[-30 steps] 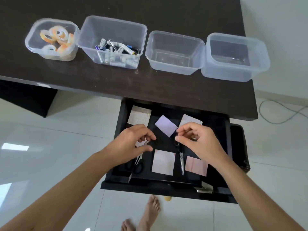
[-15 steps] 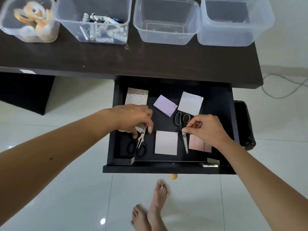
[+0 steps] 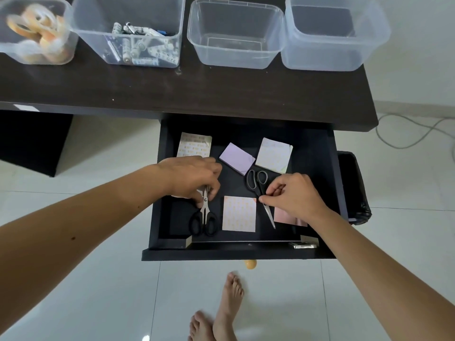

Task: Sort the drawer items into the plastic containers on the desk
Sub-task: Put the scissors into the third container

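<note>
The open black drawer [image 3: 317,143] holds two pairs of black-handled scissors and several sticky-note pads. My left hand [image 3: 192,177] pinches the blades of the left scissors [image 3: 204,219], whose handles point toward me. My right hand [image 3: 294,195] pinches the right scissors [image 3: 257,179] near the pivot; their handles point away and the blade tips toward me. A purple pad [image 3: 236,158], a pale pad [image 3: 273,155], a patterned pad [image 3: 239,213] and a pink pad [image 3: 283,215] lie flat. Four clear plastic containers stand on the dark desk [image 3: 221,92].
The far-left container [image 3: 37,30] holds tape rolls, the second container [image 3: 133,33] batteries; the third container [image 3: 236,33] and the fourth container [image 3: 332,33] hold nothing. A black bin bag [image 3: 354,188] hangs right of the drawer. My bare feet [image 3: 216,313] are on white tiles. A cable [image 3: 413,134] lies at right.
The view tilted down toward the drawer. Both hands lowered from above the pads onto the two scissors and closed their fingers on them.
</note>
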A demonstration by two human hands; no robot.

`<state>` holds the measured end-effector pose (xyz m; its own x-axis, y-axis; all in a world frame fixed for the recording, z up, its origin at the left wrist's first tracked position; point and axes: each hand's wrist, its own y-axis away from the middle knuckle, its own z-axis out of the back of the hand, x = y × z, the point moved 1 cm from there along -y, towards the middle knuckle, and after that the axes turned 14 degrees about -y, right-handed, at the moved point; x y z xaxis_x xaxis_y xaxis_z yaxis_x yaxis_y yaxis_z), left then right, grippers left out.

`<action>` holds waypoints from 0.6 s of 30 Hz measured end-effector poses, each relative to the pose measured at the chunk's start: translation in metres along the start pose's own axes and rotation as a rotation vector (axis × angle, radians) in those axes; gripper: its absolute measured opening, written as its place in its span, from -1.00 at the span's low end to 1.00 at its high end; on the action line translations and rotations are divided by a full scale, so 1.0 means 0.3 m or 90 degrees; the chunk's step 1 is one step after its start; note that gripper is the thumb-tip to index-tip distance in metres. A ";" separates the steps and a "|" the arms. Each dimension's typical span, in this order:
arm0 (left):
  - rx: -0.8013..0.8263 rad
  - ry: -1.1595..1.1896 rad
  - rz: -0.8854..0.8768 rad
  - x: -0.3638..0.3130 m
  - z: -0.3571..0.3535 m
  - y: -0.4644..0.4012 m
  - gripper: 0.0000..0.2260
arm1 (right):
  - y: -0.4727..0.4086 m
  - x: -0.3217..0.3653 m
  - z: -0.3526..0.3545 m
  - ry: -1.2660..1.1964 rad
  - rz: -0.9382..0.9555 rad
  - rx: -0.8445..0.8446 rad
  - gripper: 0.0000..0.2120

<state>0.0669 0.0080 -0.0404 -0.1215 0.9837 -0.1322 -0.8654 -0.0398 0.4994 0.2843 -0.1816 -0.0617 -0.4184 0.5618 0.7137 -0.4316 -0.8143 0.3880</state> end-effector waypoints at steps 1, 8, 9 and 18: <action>-0.010 0.016 0.005 0.001 0.000 0.002 -0.79 | 0.002 0.002 -0.004 0.007 0.006 0.001 -0.85; -0.029 0.173 0.080 0.011 0.014 0.006 -0.83 | 0.004 0.010 -0.005 0.041 0.015 -0.041 -0.57; -0.032 0.207 0.087 0.014 0.013 0.004 -0.82 | 0.002 0.012 -0.007 0.049 0.011 -0.039 -0.55; -0.094 0.496 0.131 0.011 0.067 0.011 -0.90 | -0.001 0.004 -0.014 -0.011 0.005 -0.033 -0.78</action>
<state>0.0733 0.0147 -0.0220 -0.5410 0.5521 -0.6344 -0.8373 -0.2828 0.4679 0.2805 -0.1800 -0.0634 -0.4076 0.5529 0.7267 -0.4694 -0.8095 0.3527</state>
